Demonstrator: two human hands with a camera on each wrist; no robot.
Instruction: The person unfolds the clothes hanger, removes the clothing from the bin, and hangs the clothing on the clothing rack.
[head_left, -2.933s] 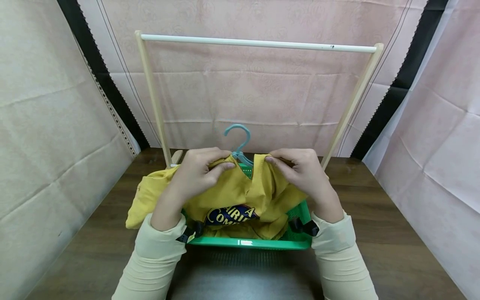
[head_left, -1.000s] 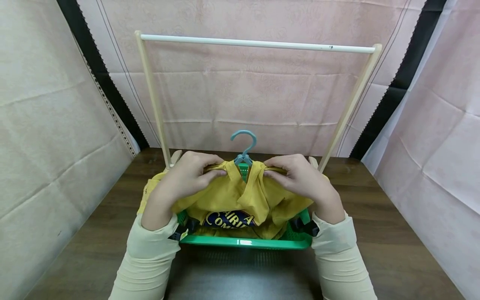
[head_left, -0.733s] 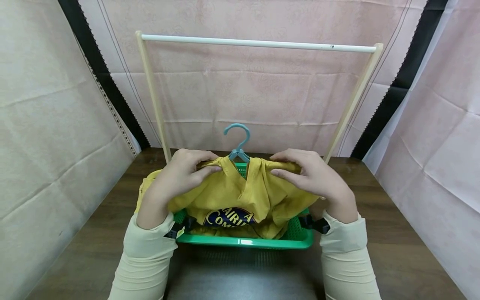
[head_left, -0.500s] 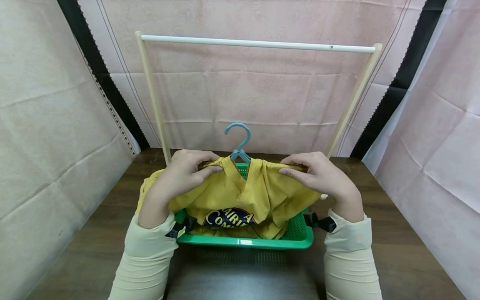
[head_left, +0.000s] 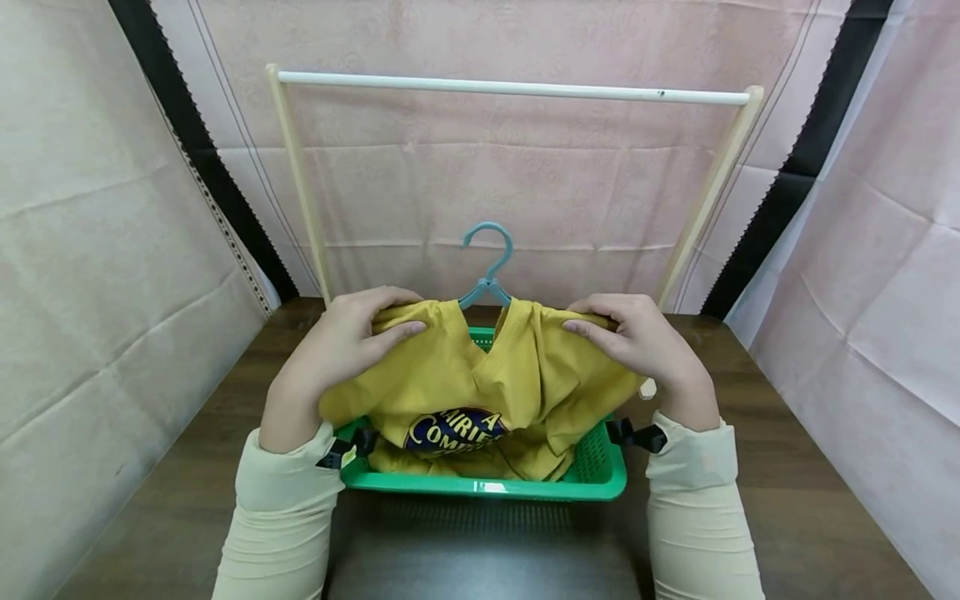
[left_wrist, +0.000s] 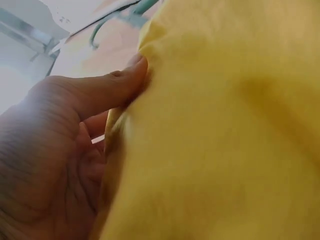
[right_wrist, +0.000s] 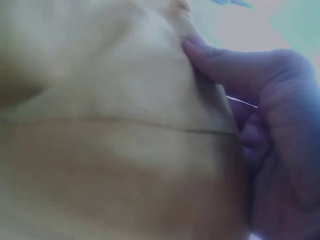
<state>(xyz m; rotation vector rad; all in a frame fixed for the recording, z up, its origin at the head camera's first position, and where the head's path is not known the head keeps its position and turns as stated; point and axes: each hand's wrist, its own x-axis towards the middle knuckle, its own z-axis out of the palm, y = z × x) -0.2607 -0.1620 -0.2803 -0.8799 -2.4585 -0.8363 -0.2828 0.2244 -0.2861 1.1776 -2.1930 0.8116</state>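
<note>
A yellow V-neck shirt (head_left: 442, 358) with a dark blue printed patch is spread between both hands, its lower part bunched in a green basket (head_left: 480, 487). My left hand (head_left: 337, 342) pinches its left shoulder, thumb in front and fingers behind. At the other shoulder, my right hand (head_left: 641, 337) pinches the cloth in the same way. From the neckline rises the hook of a light blue hanger (head_left: 491, 275); its arms are hidden inside the shirt. Each wrist view shows the thumb pressed on the yellow cloth (left_wrist: 210, 130), the fingertips behind it out of sight.
Behind the basket stands a rack with a white rod (head_left: 510, 87) and cream posts (head_left: 716, 196). Pale fabric walls (head_left: 97, 275) enclose the dark wooden table (head_left: 765, 467) at the back and sides. A pale rack foot (head_left: 647, 388) shows beside the right wrist.
Both hands have moved apart, from near the neckline out along the shoulders. Lately the shirt and hanger have risen a little, and the cloth that hung out at the left has been drawn in.
</note>
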